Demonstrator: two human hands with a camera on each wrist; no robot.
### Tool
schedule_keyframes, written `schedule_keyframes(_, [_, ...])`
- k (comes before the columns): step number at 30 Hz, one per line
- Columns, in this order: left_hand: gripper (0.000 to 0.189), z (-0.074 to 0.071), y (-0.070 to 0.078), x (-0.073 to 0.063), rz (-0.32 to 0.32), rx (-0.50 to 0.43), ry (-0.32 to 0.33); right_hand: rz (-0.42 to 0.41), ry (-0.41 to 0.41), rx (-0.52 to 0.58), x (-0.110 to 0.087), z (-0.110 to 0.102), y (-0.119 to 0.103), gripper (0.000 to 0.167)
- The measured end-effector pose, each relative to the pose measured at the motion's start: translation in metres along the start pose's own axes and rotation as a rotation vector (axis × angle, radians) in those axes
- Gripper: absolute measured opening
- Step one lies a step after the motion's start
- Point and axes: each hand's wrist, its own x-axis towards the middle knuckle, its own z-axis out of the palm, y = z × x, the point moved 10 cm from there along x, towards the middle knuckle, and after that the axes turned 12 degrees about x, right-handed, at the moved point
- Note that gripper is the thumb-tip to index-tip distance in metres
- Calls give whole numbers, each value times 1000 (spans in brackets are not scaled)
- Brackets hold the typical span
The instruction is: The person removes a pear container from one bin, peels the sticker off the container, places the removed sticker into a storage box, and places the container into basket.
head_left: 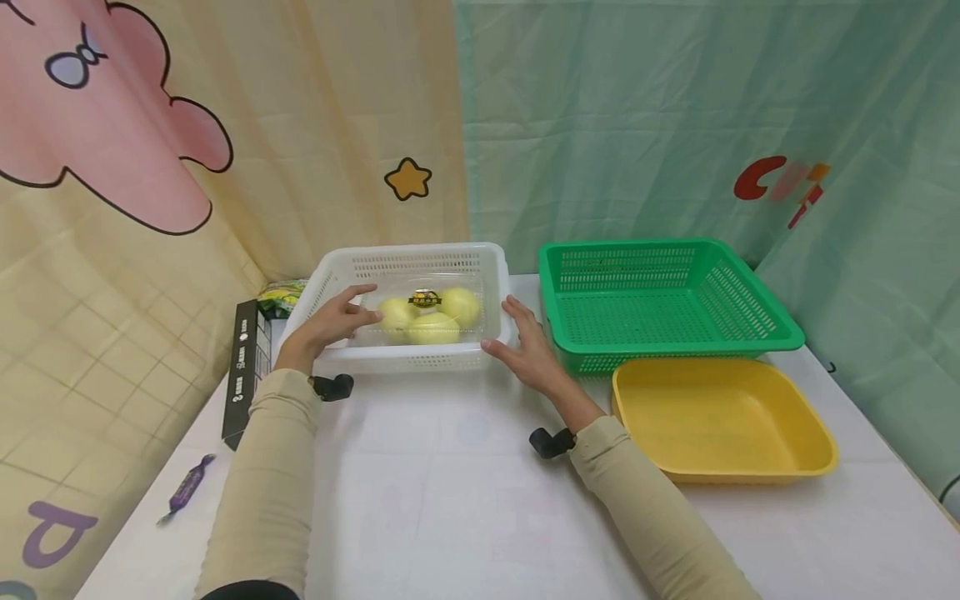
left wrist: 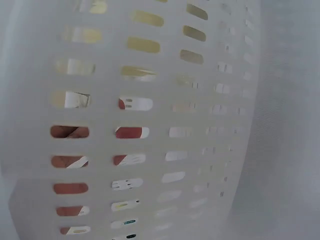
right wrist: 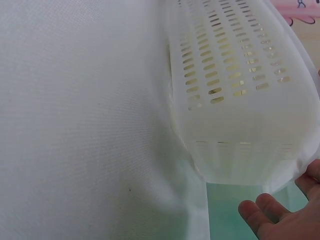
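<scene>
A white slotted basket (head_left: 408, 360) stands near the back of the table, with a clear plastic box (head_left: 465, 282) of pale yellow-green round fruit (head_left: 433, 328) inside it. My left hand (head_left: 333, 325) reaches over the basket's left side, thumb and index finger spread at the box's left end; whether they touch it I cannot tell. At the front right corner, the thumb of my right hand (head_left: 531, 357) lies at the rim. In the right wrist view, the fingers (right wrist: 267, 212) extend beside the basket, apart from its wall. Only the basket's slotted wall (left wrist: 165, 145) fills the left wrist view.
To the right stand a green slotted basket (head_left: 671, 343) and, in front of it, a yellow tray (head_left: 720, 417). On the left are a black box (head_left: 242, 375), a colourful packet (head_left: 281, 297) and a purple-wrapped sweet (head_left: 186, 487). Curtains (head_left: 637, 125) hang behind the table.
</scene>
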Motion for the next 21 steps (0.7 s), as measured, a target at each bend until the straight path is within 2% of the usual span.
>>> schedule_keyframes(5, [71,-4,3,-1,37,-28,38,-5,1,0,0,0,-1,80])
schedule_keyframes(9, [71,-6,5,-5,37,-41,52,1,2,5,0,0,-1,80])
schedule_keyframes(17, [67,-12,32,-26,31,-69,62,3,1,-1,1,0,0,80])
schedule_keyframes(21, [66,-14,34,-27,39,-80,81,2,2,-5,1,0,0,81])
